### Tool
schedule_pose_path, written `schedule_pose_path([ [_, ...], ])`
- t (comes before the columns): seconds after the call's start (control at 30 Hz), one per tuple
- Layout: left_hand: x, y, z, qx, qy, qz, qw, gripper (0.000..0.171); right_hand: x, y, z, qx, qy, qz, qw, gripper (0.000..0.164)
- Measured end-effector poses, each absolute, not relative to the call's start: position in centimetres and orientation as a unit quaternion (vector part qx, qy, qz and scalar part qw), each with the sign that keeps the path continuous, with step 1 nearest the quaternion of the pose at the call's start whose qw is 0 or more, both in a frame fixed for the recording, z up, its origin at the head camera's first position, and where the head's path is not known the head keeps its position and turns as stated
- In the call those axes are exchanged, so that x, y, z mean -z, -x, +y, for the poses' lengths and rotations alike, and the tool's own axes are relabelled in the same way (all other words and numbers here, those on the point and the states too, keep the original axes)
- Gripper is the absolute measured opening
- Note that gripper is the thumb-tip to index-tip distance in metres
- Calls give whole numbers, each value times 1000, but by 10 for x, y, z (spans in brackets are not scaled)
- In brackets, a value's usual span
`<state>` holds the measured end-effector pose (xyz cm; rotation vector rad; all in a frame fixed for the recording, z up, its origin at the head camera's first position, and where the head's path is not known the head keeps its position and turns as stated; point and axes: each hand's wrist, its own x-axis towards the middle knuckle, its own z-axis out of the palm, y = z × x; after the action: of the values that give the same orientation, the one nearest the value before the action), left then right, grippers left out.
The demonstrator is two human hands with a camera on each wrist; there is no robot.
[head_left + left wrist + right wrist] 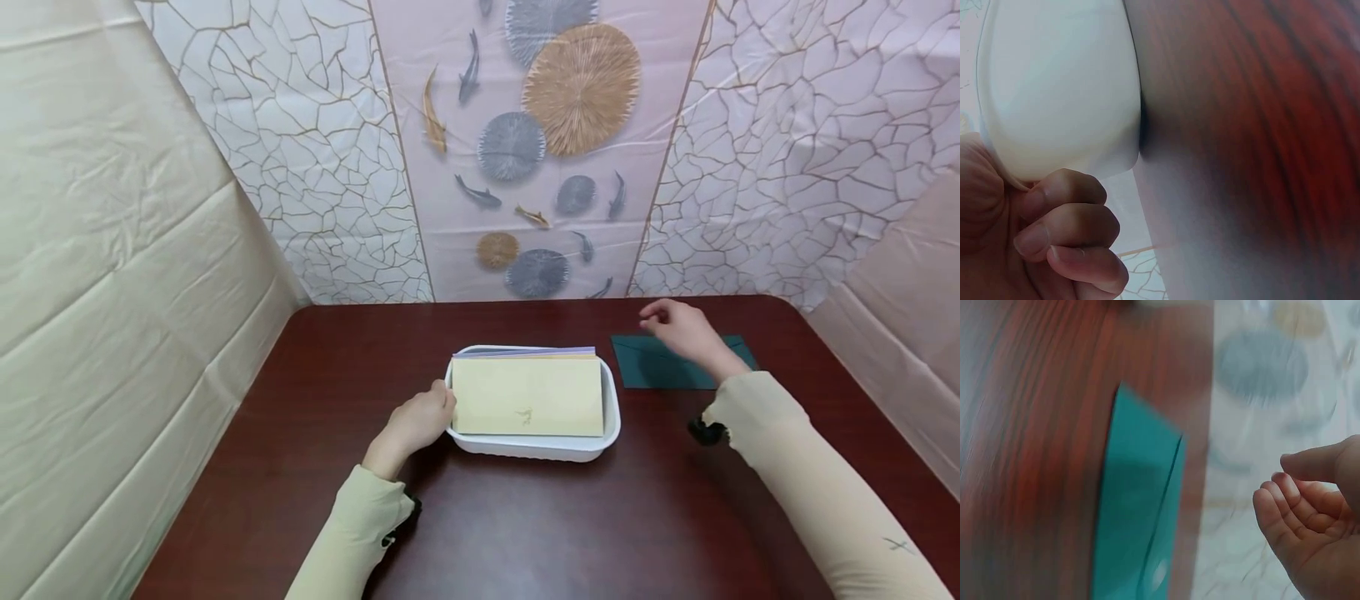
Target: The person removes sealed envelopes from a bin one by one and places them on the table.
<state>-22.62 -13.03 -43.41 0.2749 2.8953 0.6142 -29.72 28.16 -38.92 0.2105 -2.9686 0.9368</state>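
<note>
A white plastic tub (536, 450) stands on the table, with a cream envelope (528, 396) on top inside it. Edges of a purple envelope (525, 352) show behind the cream one. My left hand (420, 417) grips the tub's left end; in the left wrist view its curled fingers (1079, 231) are at the rim. A dark green envelope (652, 364) lies flat on the table to the right of the tub. Above it hovers my right hand (684, 333), holding nothing. The right wrist view shows its fingers (1279, 512) loosely bent, the thumb apart from them.
The dark red-brown table (525, 533) has its back edge against a patterned cloth wall (510, 208). Pale fabric walls (127, 275) rise at the left and right sides. A black wrist strap (707, 431) shows at the right cuff.
</note>
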Motion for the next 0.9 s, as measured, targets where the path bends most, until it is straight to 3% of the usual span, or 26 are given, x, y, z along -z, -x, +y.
schedule_pose_path([
  [0.23,434,227,-128,-207,-96,970,82,35,365,294,231,-314,-118,-942,20,30],
  [0.53,433,227,-129,-205,-94,971,82,35,354,285,203,-320,-161,-933,30,21],
  [0.9,434,227,-131,-204,-94,971,80,34,361,278,188,-249,-231,-939,-61,16],
])
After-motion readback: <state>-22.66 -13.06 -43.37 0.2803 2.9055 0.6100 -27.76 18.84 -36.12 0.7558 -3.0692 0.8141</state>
